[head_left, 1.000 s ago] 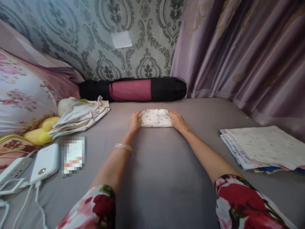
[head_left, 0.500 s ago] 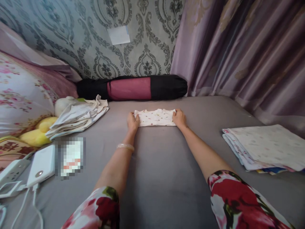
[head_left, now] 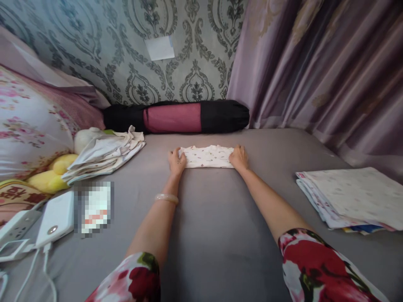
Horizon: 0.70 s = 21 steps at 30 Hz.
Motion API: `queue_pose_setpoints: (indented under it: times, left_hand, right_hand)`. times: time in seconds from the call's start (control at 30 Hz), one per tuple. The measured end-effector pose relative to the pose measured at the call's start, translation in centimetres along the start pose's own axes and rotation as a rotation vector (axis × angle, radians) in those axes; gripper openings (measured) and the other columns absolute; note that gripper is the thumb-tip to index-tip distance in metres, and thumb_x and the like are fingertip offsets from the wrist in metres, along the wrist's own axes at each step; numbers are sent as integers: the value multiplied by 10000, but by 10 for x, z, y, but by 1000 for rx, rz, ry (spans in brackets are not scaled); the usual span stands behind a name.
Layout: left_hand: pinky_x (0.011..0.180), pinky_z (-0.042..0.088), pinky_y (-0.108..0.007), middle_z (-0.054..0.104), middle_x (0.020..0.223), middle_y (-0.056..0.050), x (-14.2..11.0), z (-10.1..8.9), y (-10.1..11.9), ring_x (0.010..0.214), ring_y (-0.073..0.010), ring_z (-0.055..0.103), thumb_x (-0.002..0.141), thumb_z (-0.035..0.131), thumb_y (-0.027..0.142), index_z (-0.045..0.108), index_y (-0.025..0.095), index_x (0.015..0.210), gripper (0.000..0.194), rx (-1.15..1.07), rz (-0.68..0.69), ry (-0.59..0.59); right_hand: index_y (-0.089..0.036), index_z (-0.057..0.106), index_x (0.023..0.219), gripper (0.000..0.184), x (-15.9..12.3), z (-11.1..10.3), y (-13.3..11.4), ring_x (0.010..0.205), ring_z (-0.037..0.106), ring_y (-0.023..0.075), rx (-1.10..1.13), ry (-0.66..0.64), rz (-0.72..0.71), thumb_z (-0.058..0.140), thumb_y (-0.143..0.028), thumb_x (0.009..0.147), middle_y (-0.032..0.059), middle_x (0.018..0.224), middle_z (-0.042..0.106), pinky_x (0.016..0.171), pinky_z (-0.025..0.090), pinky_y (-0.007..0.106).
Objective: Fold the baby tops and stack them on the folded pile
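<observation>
A white cloth with a small scattered print (head_left: 208,157) lies folded into a flat, wide strip on the grey bed sheet (head_left: 214,226). My left hand (head_left: 177,161) grips its left end, fingers curled and thumb on the near side. At the right end, my right hand (head_left: 239,158) is closed on the cloth in the same way. Parts of the fingertips are hidden behind the cloth and knuckles. A pale bangle (head_left: 166,198) circles my left wrist.
At right lies a stack of folded cloths (head_left: 362,195); at left, a pile of light garments (head_left: 107,153) beside a yellow plush toy (head_left: 50,178). A white power bank (head_left: 55,218) and power strip (head_left: 19,226) have cables. A black and pink bolster-shaped bag (head_left: 173,117) lies along the wall.
The view has shifted slightly. Both hands stay at the ends of the folded cloth, and the fingers have moved a little; the cloth keeps its shape and place.
</observation>
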State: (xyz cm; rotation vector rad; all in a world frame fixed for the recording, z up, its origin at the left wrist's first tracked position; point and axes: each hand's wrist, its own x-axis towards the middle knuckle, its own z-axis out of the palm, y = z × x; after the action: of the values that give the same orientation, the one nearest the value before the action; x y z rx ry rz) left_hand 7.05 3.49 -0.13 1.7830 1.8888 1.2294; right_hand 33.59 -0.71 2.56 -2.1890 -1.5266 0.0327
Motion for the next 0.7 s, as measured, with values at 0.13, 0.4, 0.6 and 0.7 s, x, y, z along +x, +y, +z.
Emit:
queue_pose_setpoints:
  times: [0.13,0.4,0.6,0.7]
  left_hand:
    - [1012,361,-453,574,1150,-144,-11,-5,15,1149,-308,502,885,506,315,650,177,1101,294,69,125,57]
    - [1080,228,-480,616,1276,-93,-43,-1,36,1254,-275,464,922,493,389,609,230,1182,326,125,493,-299]
    - [1116,200,-525,530,1415,-100,-42,3,36,1361,-292,396,936,460,430,562,219,1283,418,229,463,-406]
    - [1144,192,-505,506,1443,-70,-42,2,37,1384,-254,373,953,412,450,535,243,1314,434,289,466,-413]
  right_hand:
    - [-133,584,1161,315,10,0,-22,1163,484,325,-40,-11,-264,385,-237,939,187,1185,596,965,354,472]
    - [-149,583,1232,427,34,11,-80,1215,478,349,-77,-312,-353,437,-422,938,169,1231,627,1016,290,515]
    - [-199,566,1289,512,51,23,-78,1081,599,229,219,-458,-307,641,-225,783,95,1245,635,970,410,371]
    - [-204,577,1273,538,51,34,-70,888,643,157,414,-455,-313,602,-100,746,53,1163,670,844,475,291]
